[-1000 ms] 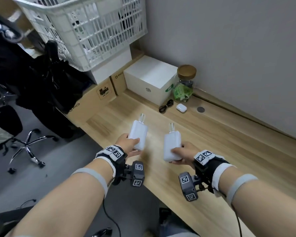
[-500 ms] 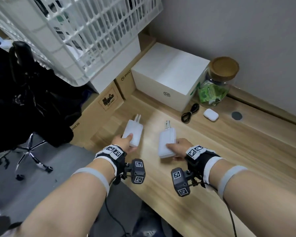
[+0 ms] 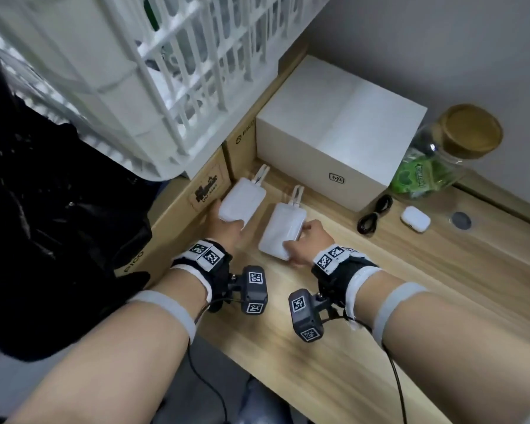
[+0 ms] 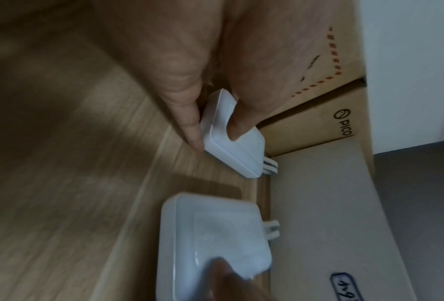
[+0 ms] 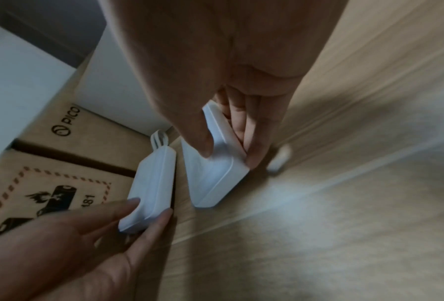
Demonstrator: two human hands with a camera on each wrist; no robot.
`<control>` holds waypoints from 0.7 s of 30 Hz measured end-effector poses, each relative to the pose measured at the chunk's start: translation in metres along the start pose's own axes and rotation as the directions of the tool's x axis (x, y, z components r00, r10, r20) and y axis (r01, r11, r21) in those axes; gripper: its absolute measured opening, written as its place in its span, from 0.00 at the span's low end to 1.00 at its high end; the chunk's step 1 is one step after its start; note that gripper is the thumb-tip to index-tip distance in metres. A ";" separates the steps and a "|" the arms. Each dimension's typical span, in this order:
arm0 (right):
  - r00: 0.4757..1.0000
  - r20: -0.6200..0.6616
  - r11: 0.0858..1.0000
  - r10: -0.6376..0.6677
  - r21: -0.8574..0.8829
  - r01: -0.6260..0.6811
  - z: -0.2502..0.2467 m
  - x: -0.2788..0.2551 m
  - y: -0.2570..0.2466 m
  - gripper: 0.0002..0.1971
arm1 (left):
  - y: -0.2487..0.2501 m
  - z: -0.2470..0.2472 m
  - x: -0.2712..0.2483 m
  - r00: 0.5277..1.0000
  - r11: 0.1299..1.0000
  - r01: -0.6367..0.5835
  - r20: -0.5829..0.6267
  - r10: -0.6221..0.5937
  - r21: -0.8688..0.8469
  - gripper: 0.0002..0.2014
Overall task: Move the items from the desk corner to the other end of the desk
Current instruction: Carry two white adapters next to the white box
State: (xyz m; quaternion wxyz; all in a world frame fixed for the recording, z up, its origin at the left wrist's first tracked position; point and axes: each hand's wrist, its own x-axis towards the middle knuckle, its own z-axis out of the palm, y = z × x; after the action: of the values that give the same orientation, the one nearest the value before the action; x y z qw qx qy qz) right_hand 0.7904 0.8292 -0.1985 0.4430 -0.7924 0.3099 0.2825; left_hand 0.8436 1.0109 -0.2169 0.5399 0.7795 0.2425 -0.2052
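- At the far left corner of the table [image 3: 364,301], two white power banks are being handled, one per hand, each with a short looped cord at its far end.
- Left hand [image 3: 227,229]: the left power bank [image 3: 242,203] is pinched at its near end, thumb on one long edge and fingers on the other, as the right wrist view shows. The grip sits at the end away from the cord, probably so the far end can be slid in close to the boxes.
- Right hand [image 3: 306,243]: the right power bank [image 3: 283,229] is gripped the same way, thumb on top near the left edge, fingers curled along the right edge.
- Both banks lie flat or nearly flat, side by side and parallel, cords pointing toward the white box [image 3: 340,142]. Whether either underside is fully on the wood cannot be told; the wrist views are blurred.
- The left bank is just beside the brown cardboard box [image 3: 202,191] marked with a battery warning label; its cord comes close to the join between that box and a second brown box.
- Judgement: the parallel lay and matched grips suggest the pair is being set down together as a tidy row against the boxes.
- A white lattice basket [image 3: 178,71] overhangs the brown boxes, limiting headroom; a low, flat approach seems forced by it.
- To the right, near the wall: a coiled black cable [image 3: 375,214], a white earbud case [image 3: 415,218], and a cork-lidded glass jar [image 3: 435,160] with green contents.
- Risk noted: the cord loops could catch on a box edge.
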 end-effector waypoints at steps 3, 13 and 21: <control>1.000 -0.013 0.998 -0.020 0.064 0.021 0.008 0.013 -0.019 0.43 | 0.004 -0.004 0.007 0.999 1.000 0.000 0.042 0.000 0.006 0.37; 1.000 0.000 0.965 -0.028 0.261 0.027 0.012 0.004 -0.038 0.30 | 0.001 -0.005 -0.007 0.999 0.992 0.002 -0.037 -0.006 -0.126 0.28; 0.992 0.083 0.928 -0.092 0.368 0.055 0.002 -0.005 -0.027 0.26 | -0.010 -0.002 0.004 0.991 0.977 0.134 0.042 -0.129 -0.167 0.30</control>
State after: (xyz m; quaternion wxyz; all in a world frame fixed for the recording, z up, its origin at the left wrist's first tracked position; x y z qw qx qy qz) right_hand 0.8063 0.8436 -0.1818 0.6075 -0.6925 0.3048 0.2418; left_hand 0.8408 1.0161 -0.2256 0.5932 0.7097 0.3017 -0.2314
